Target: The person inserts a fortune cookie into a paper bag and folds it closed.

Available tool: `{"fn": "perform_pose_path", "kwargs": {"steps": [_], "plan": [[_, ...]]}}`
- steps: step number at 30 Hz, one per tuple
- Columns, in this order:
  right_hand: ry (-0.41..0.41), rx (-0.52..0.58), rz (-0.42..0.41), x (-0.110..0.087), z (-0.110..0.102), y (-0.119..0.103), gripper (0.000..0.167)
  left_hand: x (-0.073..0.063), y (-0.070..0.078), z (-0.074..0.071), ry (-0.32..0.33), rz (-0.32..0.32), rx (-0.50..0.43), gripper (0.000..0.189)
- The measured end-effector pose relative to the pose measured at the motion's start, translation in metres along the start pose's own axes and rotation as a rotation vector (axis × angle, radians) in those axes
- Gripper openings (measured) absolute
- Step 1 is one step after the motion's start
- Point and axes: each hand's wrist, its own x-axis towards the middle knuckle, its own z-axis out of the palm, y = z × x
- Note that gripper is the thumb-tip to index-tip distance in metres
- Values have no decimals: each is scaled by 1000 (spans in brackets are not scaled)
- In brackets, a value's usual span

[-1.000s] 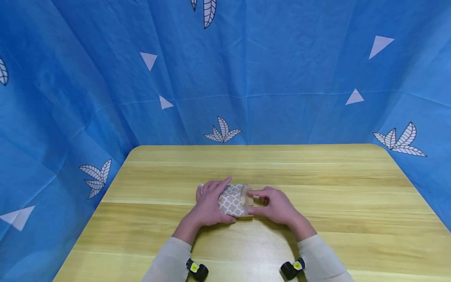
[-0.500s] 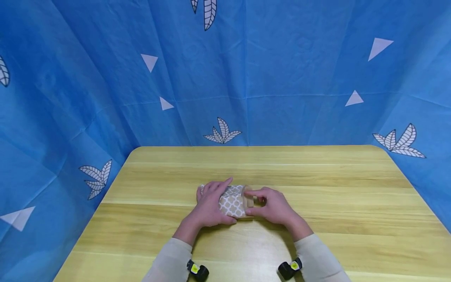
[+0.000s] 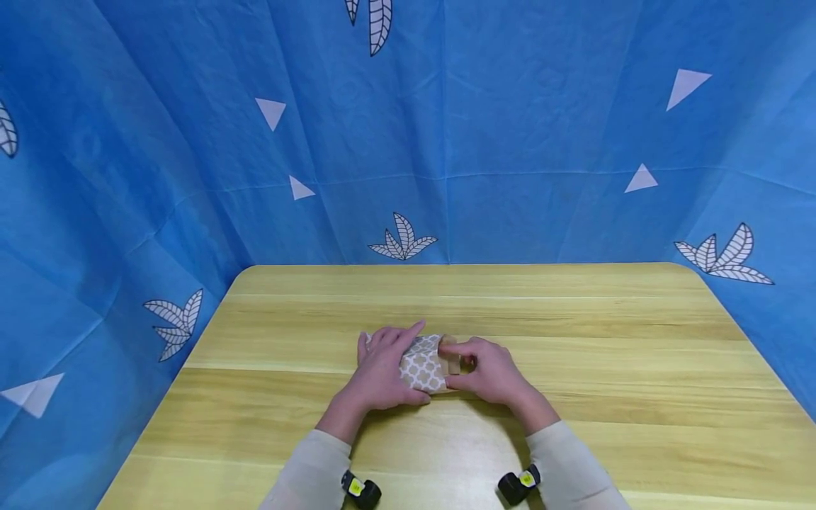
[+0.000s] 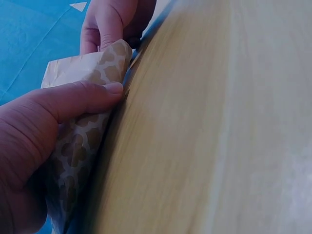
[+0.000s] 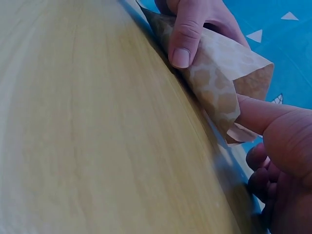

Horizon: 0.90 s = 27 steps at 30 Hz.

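Note:
A brown paper bag (image 3: 422,367) with a white lattice print lies on its side on the table, its mouth facing right. My left hand (image 3: 382,379) grips it from above, thumb along the near side and fingers over the far side. At the mouth is my right hand (image 3: 494,374), with index finger and thumb spread apart and their tips inside. In the right wrist view the straight thumb of the right hand (image 5: 292,146) reaches behind the near wall of the bag (image 5: 209,90), while other fingers curl below. The bag's inside is mostly hidden.
The wooden table (image 3: 574,319) has rounded back corners. Behind and to the left hangs a blue curtain (image 3: 529,120) with white leaves and triangles. Small black cameras, a left one (image 3: 361,489) and a right one (image 3: 518,485), sit at the wrists by the light sleeves.
My right hand has moved slightly left, its thumb and index fingertip going from the rim to inside the bag's mouth. The left hand keeps its grip, shifting slightly right with the bag.

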Motion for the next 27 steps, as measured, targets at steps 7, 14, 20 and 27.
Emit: {"fn": "perform_pose_path", "kwargs": {"steps": [7, 14, 20, 27], "plan": [[-17, 16, 23, -1, 0, 1, 52, -1, 5, -3, 4, 21, 27, 120], [24, 163, 92, -8, -7, 2, 40, -7, 7, -6, -15, -11, 47, 119], [94, 217, 170, -13, -9, -2, 41, -13, 12, -10, -33, -78, 84, 107], [183, 243, 299, -17, -10, -9, 47, -18, 21, -19, -47, -166, 80, 96]]}}
